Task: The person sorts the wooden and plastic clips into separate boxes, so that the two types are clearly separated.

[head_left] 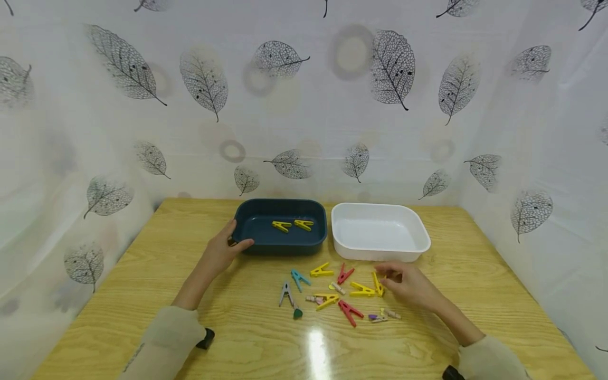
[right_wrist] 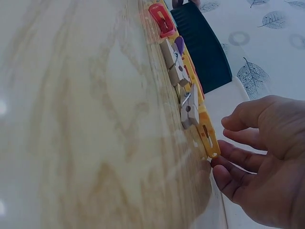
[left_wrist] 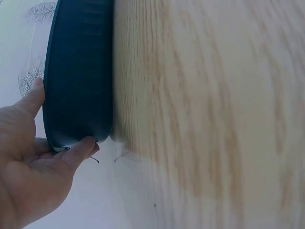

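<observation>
My left hand (head_left: 219, 252) grips the left end of a dark teal basin (head_left: 280, 249), thumb on its near side and fingers at the rim. Inside that basin lie two yellow plastic clothespins (head_left: 281, 226). My right hand (head_left: 407, 285) is beside a yellow clothespin (head_left: 378, 285) at the right of a scattered group. In the right wrist view, its fingertips are close to the end of a yellow clothespin (right_wrist: 208, 138), and I cannot tell whether they touch it. Around it lie another yellow clothespin (head_left: 362, 290) and a small wooden clothespin (head_left: 392, 314).
A white basin (head_left: 380, 254) stands right of the teal one. Scattered on the wooden table (head_left: 228, 338) are red clothespins (head_left: 350, 312), a blue clothespin (head_left: 300, 279), a grey clothespin (head_left: 286, 293) and several small decorated wooden ones. A leaf-patterned curtain (head_left: 304, 121) hangs behind.
</observation>
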`<state>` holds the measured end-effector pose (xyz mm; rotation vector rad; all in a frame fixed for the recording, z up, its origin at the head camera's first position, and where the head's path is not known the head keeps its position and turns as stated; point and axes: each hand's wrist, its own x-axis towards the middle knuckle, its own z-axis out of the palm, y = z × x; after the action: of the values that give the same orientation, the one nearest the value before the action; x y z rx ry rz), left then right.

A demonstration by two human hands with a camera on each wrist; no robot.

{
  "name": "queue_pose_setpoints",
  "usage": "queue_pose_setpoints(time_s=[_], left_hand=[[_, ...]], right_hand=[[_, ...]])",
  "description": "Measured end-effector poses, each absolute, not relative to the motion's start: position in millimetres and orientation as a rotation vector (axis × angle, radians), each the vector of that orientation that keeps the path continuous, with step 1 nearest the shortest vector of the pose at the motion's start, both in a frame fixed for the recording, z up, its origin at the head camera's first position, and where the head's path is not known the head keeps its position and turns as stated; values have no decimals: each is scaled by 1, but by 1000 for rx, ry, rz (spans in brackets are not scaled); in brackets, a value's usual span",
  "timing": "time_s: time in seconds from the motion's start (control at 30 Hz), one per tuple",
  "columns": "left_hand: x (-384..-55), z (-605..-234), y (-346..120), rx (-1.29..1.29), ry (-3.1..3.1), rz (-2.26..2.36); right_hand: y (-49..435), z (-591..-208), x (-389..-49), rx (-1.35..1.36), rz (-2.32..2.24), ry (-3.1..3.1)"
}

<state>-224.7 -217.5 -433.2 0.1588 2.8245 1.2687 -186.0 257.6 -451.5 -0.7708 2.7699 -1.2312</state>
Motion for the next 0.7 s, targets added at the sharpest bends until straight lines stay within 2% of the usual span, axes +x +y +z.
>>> queue_pose_setpoints(time_s=[0.37, 0.7], left_hand=[[-226, -434, -220, 159, 2822, 1287], [-227, -434, -217, 157, 2834, 1253]], right_hand=[[262, -455, -184, -840, -1190, 2742], [267, -460, -182, -1033, -1161, 2670]])
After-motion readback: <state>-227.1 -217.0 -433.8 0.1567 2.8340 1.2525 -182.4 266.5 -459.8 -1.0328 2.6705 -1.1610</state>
